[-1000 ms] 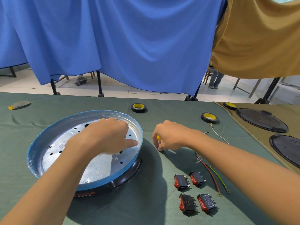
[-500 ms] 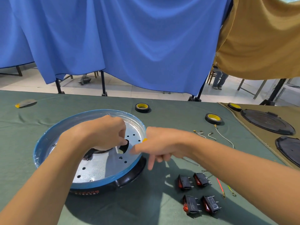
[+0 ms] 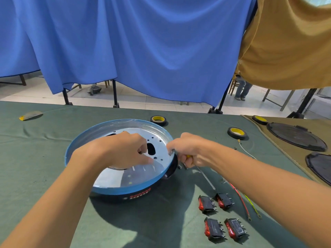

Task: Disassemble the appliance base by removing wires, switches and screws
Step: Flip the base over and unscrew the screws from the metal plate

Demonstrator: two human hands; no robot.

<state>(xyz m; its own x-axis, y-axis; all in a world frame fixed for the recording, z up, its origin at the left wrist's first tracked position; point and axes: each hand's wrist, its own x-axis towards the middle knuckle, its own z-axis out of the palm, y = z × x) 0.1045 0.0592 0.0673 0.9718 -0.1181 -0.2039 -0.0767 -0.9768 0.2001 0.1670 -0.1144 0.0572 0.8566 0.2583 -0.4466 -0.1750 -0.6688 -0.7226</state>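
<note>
Switches: four with red rockers, loose on the green cloth near-right of the appliance base; already out.
Wires: red and yellow-green leads, just right of the switches, well apart from the base.
Screwdriver: shaft slants out of the fist toward the near-right, so the tip points away from the base; the yellow handle is mostly buried in the grip.
Right hand: fist wrapped round the screwdriver, knuckles at the base's right rim. A small metal piece shows by its fingers; unclear what.
Left hand: over the silver plate inside the base, fingers curled down beside the oval hole. Whether they pinch anything, cannot tell.
Key relation: the hole lies between the hands, left nearer. The driver likely has to swing tip-inward before reaching any screw.
Tape roll: just past the base's far rim.
</note>
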